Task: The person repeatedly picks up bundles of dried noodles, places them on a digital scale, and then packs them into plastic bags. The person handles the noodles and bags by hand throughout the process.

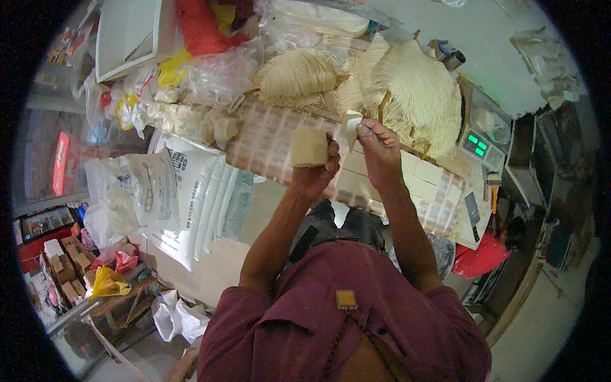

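My left hand (pixel 331 155) is closed around a thick pale block (pixel 308 148), which looks like a stack of dough wrappers. Between the thumb and fingers of my right hand (pixel 380 143) is a thin pale sheet (pixel 353 123), seemingly a single wrapper, held upright and slightly bent. Both hands are raised above the worktable. Under and beside my right forearm, flat square pale sheets (pixel 420 179) lie in rows on a brown-and-white checked cloth (pixel 260 131). Behind my right hand, a large heap of fresh noodles (pixel 415 90) hangs over wooden sticks.
A smaller noodle bundle (pixel 298 74) lies at the back. At right are a digital scale (pixel 482 145) with lit green digits, a cleaver (pixel 472 215) and a brush (pixel 494 186). Full white sacks (pixel 191 210) are stacked at left. A white plastic crate (pixel 126 40) stands back left.
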Demonstrator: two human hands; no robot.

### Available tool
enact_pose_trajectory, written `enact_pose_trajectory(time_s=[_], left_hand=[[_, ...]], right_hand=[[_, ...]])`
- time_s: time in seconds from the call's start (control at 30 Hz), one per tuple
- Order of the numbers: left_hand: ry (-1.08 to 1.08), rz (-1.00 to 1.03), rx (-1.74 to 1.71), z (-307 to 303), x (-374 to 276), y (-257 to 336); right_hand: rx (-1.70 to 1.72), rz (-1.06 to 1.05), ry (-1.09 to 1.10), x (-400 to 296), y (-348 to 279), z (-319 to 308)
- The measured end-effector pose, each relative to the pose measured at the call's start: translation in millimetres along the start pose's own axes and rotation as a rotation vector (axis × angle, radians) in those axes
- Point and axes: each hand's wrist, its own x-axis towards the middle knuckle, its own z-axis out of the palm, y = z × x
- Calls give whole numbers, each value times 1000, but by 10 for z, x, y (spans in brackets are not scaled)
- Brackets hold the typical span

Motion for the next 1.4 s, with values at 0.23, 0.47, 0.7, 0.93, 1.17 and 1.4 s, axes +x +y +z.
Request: enact_pose_trajectory(time_s=[0.23, 0.47, 0.7, 0.93, 1.17, 1.4], left_hand=[[411, 300, 829, -101, -192, 180], [454, 326, 1099, 215, 146, -329], [332, 168, 1249, 402, 361, -615], [-103, 285, 1871, 342, 695, -833], [109, 223, 2178, 178, 1086, -1087], [338, -518, 688, 136, 1330, -1479]], right_hand=[[-1129, -543, -121, 110, -256, 279], [-1217, -261, -147, 520, -6, 96], [-206, -118, 93, 228, -219, -482], [455, 246, 320, -260, -288, -730], [-363, -103, 298, -408, 142, -1231], [-1202, -31, 636, -444, 131, -1479]])
